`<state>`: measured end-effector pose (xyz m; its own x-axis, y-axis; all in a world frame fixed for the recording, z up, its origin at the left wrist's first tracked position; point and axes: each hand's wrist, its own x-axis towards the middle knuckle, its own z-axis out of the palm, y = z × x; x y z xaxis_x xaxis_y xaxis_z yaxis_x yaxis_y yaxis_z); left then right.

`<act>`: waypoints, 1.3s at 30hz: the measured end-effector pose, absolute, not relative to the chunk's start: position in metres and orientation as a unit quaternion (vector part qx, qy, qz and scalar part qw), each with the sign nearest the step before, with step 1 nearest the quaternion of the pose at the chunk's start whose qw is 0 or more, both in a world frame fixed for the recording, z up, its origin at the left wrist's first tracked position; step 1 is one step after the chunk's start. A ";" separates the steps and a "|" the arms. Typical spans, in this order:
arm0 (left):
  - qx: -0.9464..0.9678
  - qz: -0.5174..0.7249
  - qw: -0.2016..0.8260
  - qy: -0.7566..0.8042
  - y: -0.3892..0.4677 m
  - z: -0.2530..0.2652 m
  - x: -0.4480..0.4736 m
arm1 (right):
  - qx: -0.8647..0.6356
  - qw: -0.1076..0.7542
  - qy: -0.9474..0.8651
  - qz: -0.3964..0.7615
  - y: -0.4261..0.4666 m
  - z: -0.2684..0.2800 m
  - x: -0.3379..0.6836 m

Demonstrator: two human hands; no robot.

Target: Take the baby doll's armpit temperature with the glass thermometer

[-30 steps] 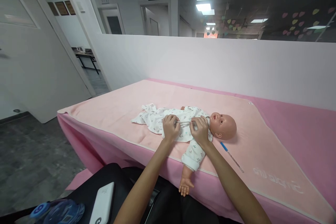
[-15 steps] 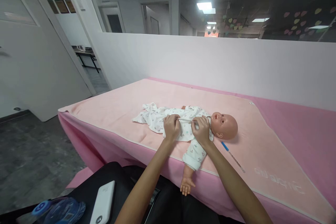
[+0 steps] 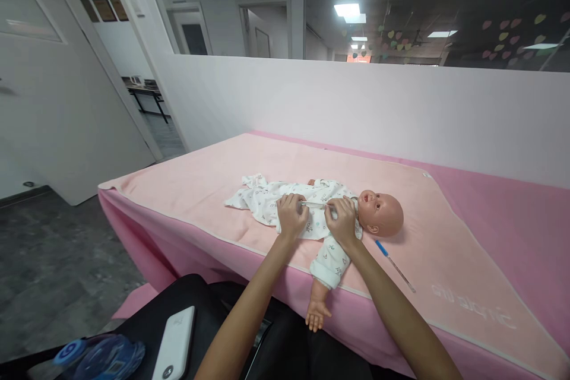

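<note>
Left hand shifts its fingers slightly versus half a second ago, right hand looks static. White phone nearest; then blue-tipped stick, then both hands pinching a thin pale strip between them over the doll. Doll lies on its back on the pink-covered bench, white partition behind.

On my feed I saw a bottle near a white device and, well beyond, plaques above a table.
</note>
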<state>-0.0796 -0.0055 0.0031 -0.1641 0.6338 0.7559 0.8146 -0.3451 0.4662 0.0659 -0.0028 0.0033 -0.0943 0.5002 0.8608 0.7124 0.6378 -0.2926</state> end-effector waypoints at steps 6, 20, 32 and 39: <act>-0.641 -0.509 0.102 -0.565 -0.004 0.003 -0.079 | -0.413 0.531 -0.733 -0.101 -0.003 0.003 0.066; -0.633 -0.519 0.117 -0.563 -0.003 0.002 -0.078 | -0.413 0.530 -0.734 -0.098 -0.004 0.004 0.066; -0.618 -0.498 0.090 -0.602 -0.003 0.003 -0.078 | -0.417 0.523 -0.737 -0.098 -0.004 0.004 0.066; -0.599 -0.506 0.082 -0.615 -0.003 0.003 -0.081 | -0.419 0.524 -0.736 -0.093 -0.005 0.005 0.066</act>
